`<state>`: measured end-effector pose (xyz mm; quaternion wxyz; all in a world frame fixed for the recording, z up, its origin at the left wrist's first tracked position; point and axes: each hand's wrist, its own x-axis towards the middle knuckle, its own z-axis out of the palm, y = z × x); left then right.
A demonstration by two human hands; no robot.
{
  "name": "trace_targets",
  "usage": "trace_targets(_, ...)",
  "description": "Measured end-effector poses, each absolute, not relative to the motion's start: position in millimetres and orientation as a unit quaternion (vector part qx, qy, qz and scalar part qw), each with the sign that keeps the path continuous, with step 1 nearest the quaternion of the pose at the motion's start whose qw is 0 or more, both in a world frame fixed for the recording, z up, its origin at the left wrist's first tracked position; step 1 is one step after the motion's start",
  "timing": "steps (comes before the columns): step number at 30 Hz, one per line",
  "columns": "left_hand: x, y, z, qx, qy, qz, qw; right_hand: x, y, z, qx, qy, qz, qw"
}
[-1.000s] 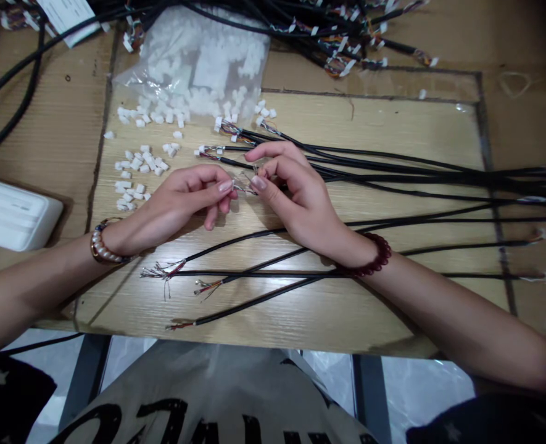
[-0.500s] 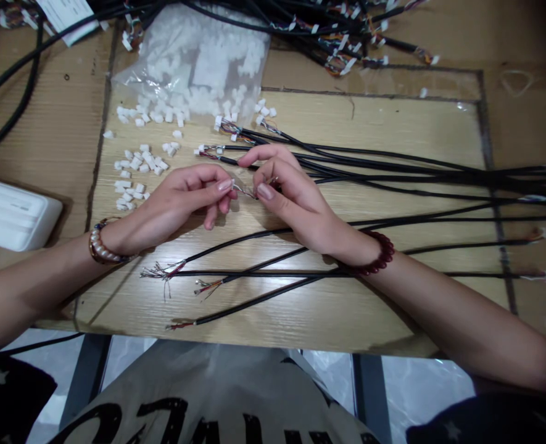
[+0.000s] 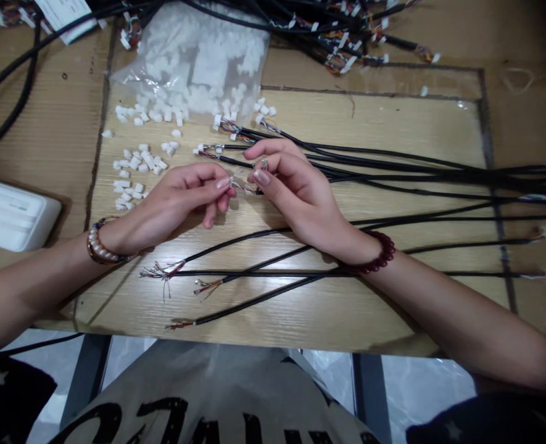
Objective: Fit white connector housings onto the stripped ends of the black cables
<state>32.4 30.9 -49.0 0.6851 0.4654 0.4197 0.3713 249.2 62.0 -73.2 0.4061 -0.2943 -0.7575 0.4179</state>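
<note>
My left hand pinches a small white connector housing between thumb and fingertips, mostly covered by them. From it thin twisted wires run right to the end of a black cable under my right hand. My right thumb and index finger are closed on a loose wire end that sticks up above the thumb tip. Loose white connector housings lie in small groups left of my left hand. Below both hands, black cables with stripped, fanned-out wire ends rest on the wooden board.
A clear plastic bag of white housings lies at the back, spilling some out. Cables with connectors fitted stretch right behind my right hand. A cable bundle is piled at the far edge. A white box-shaped device sits at left.
My right hand has shifted slightly right and up, its thumb and index finger now closed around a wire end. My left hand stays almost in place with the connector housing.
</note>
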Motion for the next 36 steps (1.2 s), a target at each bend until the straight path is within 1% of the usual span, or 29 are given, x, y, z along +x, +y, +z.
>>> trace_targets(5,32.8,30.3,-47.6,0.469,0.420,0.369,0.684,252.2,63.0,-71.6,-0.276,-0.749,0.446,0.404)
trace_targets(10,32.1,30.1,-46.9,0.471,0.420,0.365,0.684,254.1,62.4,-71.8,-0.271,-0.761,0.455,0.374)
trace_targets(19,32.2,29.8,-46.9,0.495,0.423,0.357,0.670,250.7,60.7,-71.4,-0.304,-0.743,0.458,0.384)
trace_targets(24,31.9,29.7,-46.6,0.500,0.426,0.350,0.668,250.7,60.5,-72.3,-0.292,-0.750,0.454,0.382)
trace_targets(28,31.5,29.6,-46.5,0.499,0.422,0.353,0.670,250.5,60.3,-70.4,-0.293,-0.744,0.447,0.401)
trace_targets(36,29.2,29.4,-48.3,0.502,0.413,0.345,0.677,252.1,59.8,-66.7,-0.305,-0.722,0.495,0.375)
